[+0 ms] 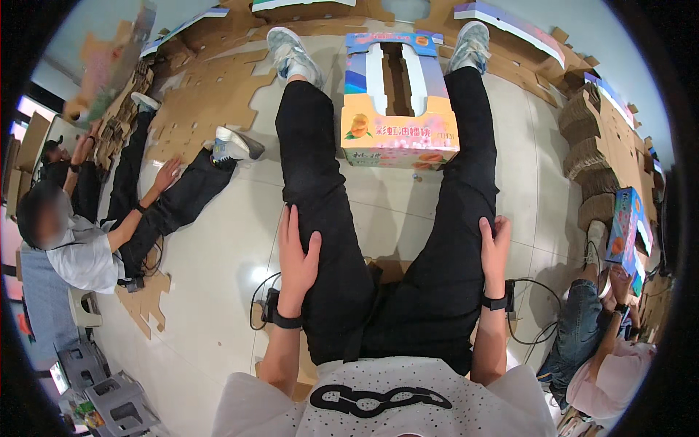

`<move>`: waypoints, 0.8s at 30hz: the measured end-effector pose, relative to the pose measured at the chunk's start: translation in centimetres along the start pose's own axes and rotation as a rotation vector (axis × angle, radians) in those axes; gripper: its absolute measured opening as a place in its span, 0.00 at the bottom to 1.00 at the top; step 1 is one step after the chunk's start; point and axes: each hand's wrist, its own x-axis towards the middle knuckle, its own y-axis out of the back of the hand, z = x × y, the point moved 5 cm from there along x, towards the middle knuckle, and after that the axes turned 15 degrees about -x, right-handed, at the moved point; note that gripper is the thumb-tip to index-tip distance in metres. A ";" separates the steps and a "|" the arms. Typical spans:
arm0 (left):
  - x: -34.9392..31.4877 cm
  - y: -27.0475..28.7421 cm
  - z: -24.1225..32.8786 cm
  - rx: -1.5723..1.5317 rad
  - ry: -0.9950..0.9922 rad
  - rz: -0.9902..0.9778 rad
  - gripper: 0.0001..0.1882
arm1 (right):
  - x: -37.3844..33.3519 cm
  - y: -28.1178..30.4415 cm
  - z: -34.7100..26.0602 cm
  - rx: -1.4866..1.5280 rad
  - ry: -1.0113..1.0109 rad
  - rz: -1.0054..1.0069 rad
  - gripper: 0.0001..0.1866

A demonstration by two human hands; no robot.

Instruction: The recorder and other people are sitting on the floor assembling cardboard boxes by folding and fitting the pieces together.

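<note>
- the folded fruit carton (pixel 399 95), colourful with peach pictures on its near face and two long handle slots cut in its top, stands on the floor between the seated person's outstretched legs, about level with the knees.
- its long axis runs straight away from the person, towards the sneakers (pixel 291 52), so the short printed end faces back at the hands.
- the carton lies ahead of both hands and well apart from them, roughly on the midline; it leans a touch to the person's right, so the right hand looks slightly nearer, though the difference is small.
- the left hand (pixel 297 256) lies flat on the left thigh, fingers spread and relaxed, holding nothing.
- the right hand (pixel 495 244) rests on the outer side of the right thigh, fingers loosely curled against the black trousers (pixel 408 291), also empty.
- each wrist carries a dark band, with thin cables trailing on the pale tiled floor (pixel 218 277) beside the hips.
- farther out, flat die-cut cardboard blanks (pixel 207 95) cover the floor beyond the feet and to the left.
- on the left another person in a grey shirt sits with a hand on the floor; on the right a person in a pink top holds another colourful carton (pixel 626 233), beside stacked cardboard.
</note>
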 end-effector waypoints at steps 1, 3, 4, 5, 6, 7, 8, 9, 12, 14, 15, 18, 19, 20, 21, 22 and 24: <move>-0.5 0.2 0.2 -0.011 -0.006 0.011 0.34 | 0.0 0.0 0.0 0.000 -0.002 0.000 0.25; -0.7 0.6 0.8 -0.023 -0.014 0.020 0.35 | -0.2 0.3 -0.4 0.068 0.003 0.024 0.23; -0.7 0.8 1.1 -0.024 -0.011 0.020 0.35 | -0.2 0.4 -0.9 0.069 0.001 0.024 0.23; -0.7 1.0 1.3 -0.026 -0.009 0.020 0.35 | -0.1 0.8 -1.9 0.084 0.026 0.075 0.22; -0.5 1.0 1.4 -0.024 -0.010 0.019 0.35 | 0.1 1.1 -2.5 0.099 0.051 0.126 0.21; -0.1 1.0 1.7 -0.017 -0.035 0.009 0.36 | 0.5 1.1 -2.4 0.098 0.050 0.129 0.21; 0.3 0.9 1.9 -0.010 -0.060 -0.001 0.37 | 1.0 1.3 -2.4 0.101 0.102 0.147 0.21; 0.9 0.8 2.1 -0.011 -0.061 -0.001 0.37 | 1.5 1.6 -2.5 0.103 0.155 0.165 0.20; 2.7 0.3 2.1 0.042 -0.040 -0.039 0.41 | 2.8 2.2 -2.1 0.033 0.081 0.128 0.19; 4.1 -0.3 2.0 0.087 -0.033 -0.040 0.45 | 2.7 2.8 -2.5 -0.021 0.076 0.162 0.20; 4.7 -0.8 1.7 0.085 -0.031 -0.040 0.45 | 2.6 3.2 -2.6 -0.074 0.070 0.196 0.20; 6.7 -1.7 1.3 0.190 -0.014 -0.012 0.48 | 1.5 3.8 -2.0 -0.064 0.043 0.135 0.19; 7.5 -2.1 1.3 0.199 0.012 0.018 0.49 | 0.9 4.0 -1.3 -0.071 0.040 0.140 0.19; 8.2 -2.4 1.2 0.210 0.042 0.051 0.49 | 0.1 3.7 -0.3 -0.008 0.014 0.133 0.19; 8.9 -2.7 1.1 0.205 0.045 0.049 0.49 | -0.4 3.6 0.4 0.056 -0.012 0.126 0.18; 9.7 -2.8 1.0 0.221 0.060 0.068 0.47 | -1.1 3.5 0.2 0.058 0.000 0.127 0.15; 11.2 -3.2 0.7 0.238 0.078 0.084 0.45 | -0.8 3.6 -0.9 0.030 0.043 0.150 0.15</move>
